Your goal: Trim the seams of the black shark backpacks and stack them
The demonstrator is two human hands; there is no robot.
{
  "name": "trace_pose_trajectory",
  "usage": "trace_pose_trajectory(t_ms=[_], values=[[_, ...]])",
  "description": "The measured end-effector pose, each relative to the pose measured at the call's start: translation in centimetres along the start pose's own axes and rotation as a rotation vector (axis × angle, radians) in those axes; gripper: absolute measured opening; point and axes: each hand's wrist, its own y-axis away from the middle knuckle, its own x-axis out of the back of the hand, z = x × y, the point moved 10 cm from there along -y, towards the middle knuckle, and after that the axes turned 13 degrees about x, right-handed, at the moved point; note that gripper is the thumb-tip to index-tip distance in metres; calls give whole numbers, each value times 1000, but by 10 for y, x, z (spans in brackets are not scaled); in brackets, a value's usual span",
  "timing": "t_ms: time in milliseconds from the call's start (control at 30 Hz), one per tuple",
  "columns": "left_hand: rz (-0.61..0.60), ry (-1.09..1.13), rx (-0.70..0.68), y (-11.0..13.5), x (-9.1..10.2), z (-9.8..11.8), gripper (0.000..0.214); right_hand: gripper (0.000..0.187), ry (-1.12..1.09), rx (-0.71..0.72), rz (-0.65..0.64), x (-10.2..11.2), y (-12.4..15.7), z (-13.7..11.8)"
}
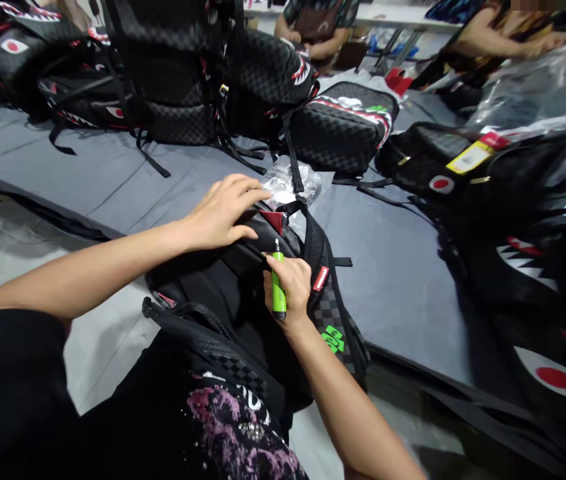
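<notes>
Head view, looking down at a black backpack [330,310] lying at the near edge of a grey mat [403,267], close to the person's lap. The left hand [223,213] lies flat on the backpack's top, fingers stretched out and gripping nothing. The right hand [287,287] is closed around a green pen-like tool [278,283], held upright with its tip just beside the left thumb. Likely risk: the left hand only presses down, so the backpack could shift, and the tip could catch the thumb or mark the fabric. Crumpled plastic [287,183] lies just beyond.
</notes>
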Motion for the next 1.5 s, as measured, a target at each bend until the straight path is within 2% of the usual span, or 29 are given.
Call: trace_pose_trajectory(t_ms=[67,100,167,233,300,367,467,533,667,733,833,933,1033,1133,1233,1333,1400,1500], values=[[-121,-62,0,-23,-26,-1,88,30,-38,-65,20,1,3,-6],[-191,-106,-3,-32,-43,-1,94,30,-65,-108,19,0,4,-9],[-305,-186,-3,-45,-74,-2,93,30,-103,-175,1,-2,8,-14],[-359,-220,-9,-50,-93,-2,91,28,-111,-189,-38,-4,10,-15],[-348,-221,-37,-47,-96,3,92,28,-112,-190,-71,-4,12,-9],[-295,-221,-88,-38,-88,12,100,30,-130,-197,-61,1,14,1],[-207,-260,-162,-22,-75,27,119,37,-160,-197,36,13,18,8],[-167,-290,-187,-16,-73,32,128,40,-169,-234,94,16,23,9],[-190,-309,-183,-22,-89,30,125,37,-231,-441,139,8,36,23],[-231,-314,-168,-27,-98,26,119,32,-226,-488,129,8,36,29],[-258,-313,-151,-31,-101,25,113,28,-159,-466,31,14,27,35],[-267,-293,-131,-30,-98,26,111,28,-203,-457,-84,17,19,41],[-281,-289,-45,-31,-96,21,117,33,-227,-565,-155,18,15,55],[-312,-311,79,-33,-96,13,121,28,-172,-643,-282,14,4,66],[-343,-322,109,-35,-98,12,113,22,-253,-575,-557,-4,-13,67],[-349,-315,98,-37,-100,14,111,27,-361,-533,-801,-15,-16,66],[-335,-298,88,-38,-99,14,111,31,-346,-505,-891,-16,-16,68],[-322,-274,80,-38,-99,14,109,33,-274,-412,-936,-19,-19,65]])
